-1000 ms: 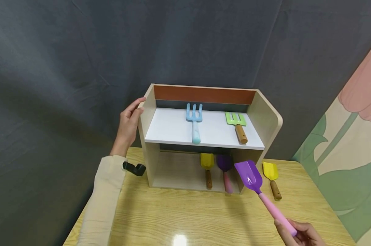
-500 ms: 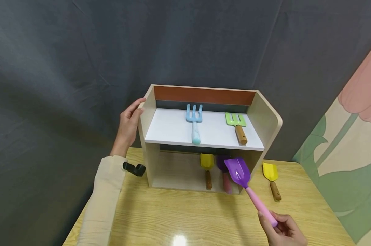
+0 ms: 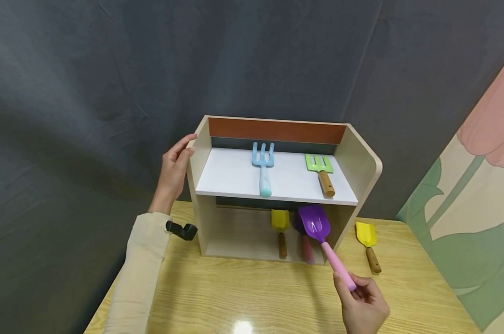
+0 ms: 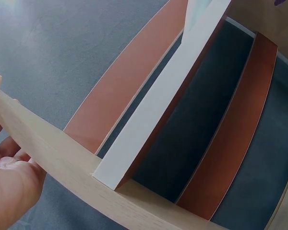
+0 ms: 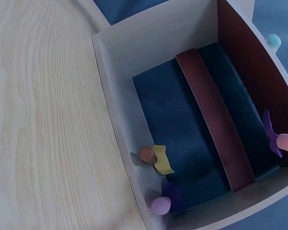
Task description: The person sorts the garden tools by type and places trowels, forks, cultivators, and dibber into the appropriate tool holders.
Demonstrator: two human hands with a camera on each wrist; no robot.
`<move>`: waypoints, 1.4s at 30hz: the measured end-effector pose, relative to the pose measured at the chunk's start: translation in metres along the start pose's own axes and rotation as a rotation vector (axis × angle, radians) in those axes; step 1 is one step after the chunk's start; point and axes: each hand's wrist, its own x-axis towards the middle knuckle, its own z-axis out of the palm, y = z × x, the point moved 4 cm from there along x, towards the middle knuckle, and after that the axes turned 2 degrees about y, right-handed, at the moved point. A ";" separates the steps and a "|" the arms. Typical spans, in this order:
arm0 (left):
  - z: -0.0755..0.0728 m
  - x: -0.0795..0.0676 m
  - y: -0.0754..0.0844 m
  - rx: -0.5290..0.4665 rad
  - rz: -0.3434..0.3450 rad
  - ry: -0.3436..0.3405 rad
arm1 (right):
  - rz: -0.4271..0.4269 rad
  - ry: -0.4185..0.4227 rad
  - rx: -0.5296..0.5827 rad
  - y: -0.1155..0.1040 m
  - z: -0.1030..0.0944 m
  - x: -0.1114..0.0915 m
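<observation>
1. I have the left hand [image 3: 173,172] braced against the outer left wall of the wooden shelf unit [image 3: 362,169]. Its fingers lie straight and flat along the panel edge and grip nothing.
2. My right hand [image 3: 362,307] pinches the pink handle end of the purple shovel [image 3: 320,236] between thumb and curled fingers. The blade points into the mouth of the lower compartment, at its right side, and hangs above the floor.
3. Inside already lie a yellow shovel [image 3: 280,229] and a second purple shovel [image 3: 304,243], just beside my blade.
4. I judge this to be the stowing step, with the shovel halfway in.
5. Next I need to push forward and lower, staying right of the second purple shovel and clear of the right wall.
6. The blue rake [image 3: 262,166] and green rake [image 3: 320,172] lie on the upper shelf; another yellow shovel [image 3: 369,245] rests on the table [image 3: 243,297], outside the unit.
</observation>
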 end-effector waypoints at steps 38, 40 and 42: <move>0.001 -0.001 -0.001 0.024 0.006 0.006 | 0.094 0.035 0.146 0.046 0.064 -0.024; 0.001 -0.001 -0.001 0.027 0.006 0.007 | 0.098 0.029 0.158 0.041 0.069 -0.027; 0.000 -0.001 -0.002 0.028 0.003 0.006 | 0.101 0.020 0.164 0.037 0.072 -0.029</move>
